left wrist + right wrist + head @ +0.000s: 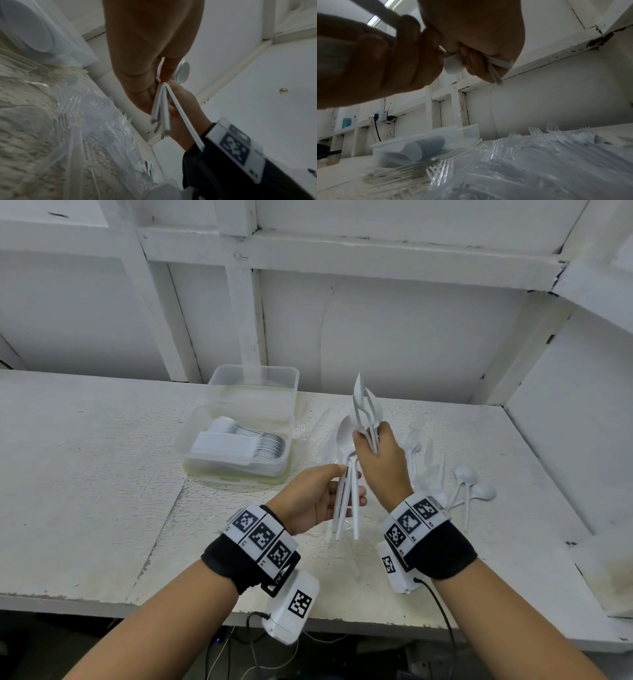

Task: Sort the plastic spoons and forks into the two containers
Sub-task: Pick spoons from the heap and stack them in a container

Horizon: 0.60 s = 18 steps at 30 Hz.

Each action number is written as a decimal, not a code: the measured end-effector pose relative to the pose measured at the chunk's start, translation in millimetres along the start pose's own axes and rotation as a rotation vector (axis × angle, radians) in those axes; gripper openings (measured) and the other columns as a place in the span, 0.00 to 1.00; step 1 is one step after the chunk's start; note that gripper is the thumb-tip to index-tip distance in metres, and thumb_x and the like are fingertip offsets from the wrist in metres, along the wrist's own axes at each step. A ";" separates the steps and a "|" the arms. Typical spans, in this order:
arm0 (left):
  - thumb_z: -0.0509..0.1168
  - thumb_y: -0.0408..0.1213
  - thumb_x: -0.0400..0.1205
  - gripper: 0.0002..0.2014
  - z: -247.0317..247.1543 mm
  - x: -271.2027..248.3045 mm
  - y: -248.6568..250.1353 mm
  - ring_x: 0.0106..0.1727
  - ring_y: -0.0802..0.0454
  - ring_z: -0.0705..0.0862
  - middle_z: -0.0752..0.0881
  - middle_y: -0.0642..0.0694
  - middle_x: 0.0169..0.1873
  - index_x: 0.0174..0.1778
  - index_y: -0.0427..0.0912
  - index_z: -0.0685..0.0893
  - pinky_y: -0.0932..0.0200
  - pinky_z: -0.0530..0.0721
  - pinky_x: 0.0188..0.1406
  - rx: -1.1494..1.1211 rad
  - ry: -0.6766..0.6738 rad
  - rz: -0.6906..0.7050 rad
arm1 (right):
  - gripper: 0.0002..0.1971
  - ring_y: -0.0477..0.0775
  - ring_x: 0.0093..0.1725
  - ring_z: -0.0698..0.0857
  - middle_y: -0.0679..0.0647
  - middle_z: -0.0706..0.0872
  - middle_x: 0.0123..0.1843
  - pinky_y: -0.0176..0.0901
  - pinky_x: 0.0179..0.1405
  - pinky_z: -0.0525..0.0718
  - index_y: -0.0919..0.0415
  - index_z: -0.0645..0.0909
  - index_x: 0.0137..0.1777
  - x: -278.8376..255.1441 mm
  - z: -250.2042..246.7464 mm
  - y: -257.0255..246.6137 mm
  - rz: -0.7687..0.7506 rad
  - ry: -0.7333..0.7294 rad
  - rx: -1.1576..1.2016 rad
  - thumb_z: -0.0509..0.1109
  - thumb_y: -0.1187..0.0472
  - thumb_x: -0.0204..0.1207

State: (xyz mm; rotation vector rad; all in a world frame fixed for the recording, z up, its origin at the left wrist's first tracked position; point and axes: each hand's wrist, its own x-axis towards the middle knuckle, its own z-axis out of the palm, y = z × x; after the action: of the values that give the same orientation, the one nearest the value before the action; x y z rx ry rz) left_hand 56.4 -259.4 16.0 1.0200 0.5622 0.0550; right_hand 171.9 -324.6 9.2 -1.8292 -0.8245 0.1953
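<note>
Head view: both hands, left (310,496) and right (383,463), grip upright spoons (346,491); spoon tub (236,446) lies left, nearer left hand

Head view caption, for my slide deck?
Both hands, left hand and right hand, grip white spoons beside a spoon-filled container.

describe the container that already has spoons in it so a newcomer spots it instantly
On the white table, left of both hands, two clear plastic tubs sit one behind the other. The nearer container is the target: it holds a neat row of nested white spoons, while the far container looks empty.
</note>
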 end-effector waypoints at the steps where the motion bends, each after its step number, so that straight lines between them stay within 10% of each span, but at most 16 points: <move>1: 0.52 0.38 0.87 0.13 -1.7 0.4 0.0 0.36 0.48 0.87 0.85 0.44 0.31 0.48 0.38 0.81 0.54 0.86 0.44 -0.009 0.002 -0.001 | 0.08 0.43 0.30 0.75 0.47 0.76 0.32 0.35 0.32 0.75 0.60 0.73 0.48 1.8 -1.7 -0.1 0.015 -0.029 0.015 0.62 0.55 0.82; 8: 0.52 0.42 0.87 0.14 -11.1 2.6 -1.9 0.25 0.55 0.75 0.76 0.48 0.29 0.52 0.42 0.83 0.63 0.75 0.25 0.019 0.026 -0.018 | 0.05 0.41 0.33 0.76 0.44 0.77 0.35 0.32 0.33 0.71 0.47 0.74 0.44 8.0 -9.7 0.5 0.087 -0.191 0.103 0.64 0.57 0.81; 18: 0.54 0.38 0.86 0.13 -18.9 1.2 0.9 0.34 0.54 0.76 0.77 0.48 0.33 0.51 0.41 0.84 0.59 0.77 0.38 0.062 -0.009 -0.064 | 0.05 0.44 0.26 0.72 0.53 0.80 0.34 0.36 0.22 0.69 0.48 0.74 0.44 9.0 -14.8 -5.8 0.202 -0.282 0.101 0.62 0.56 0.82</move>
State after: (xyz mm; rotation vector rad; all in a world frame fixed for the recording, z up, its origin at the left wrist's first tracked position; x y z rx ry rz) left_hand 48.7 -243.6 8.7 1.0617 0.5911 -0.0232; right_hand 183.4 -329.2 22.7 -1.8119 -0.8046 0.6252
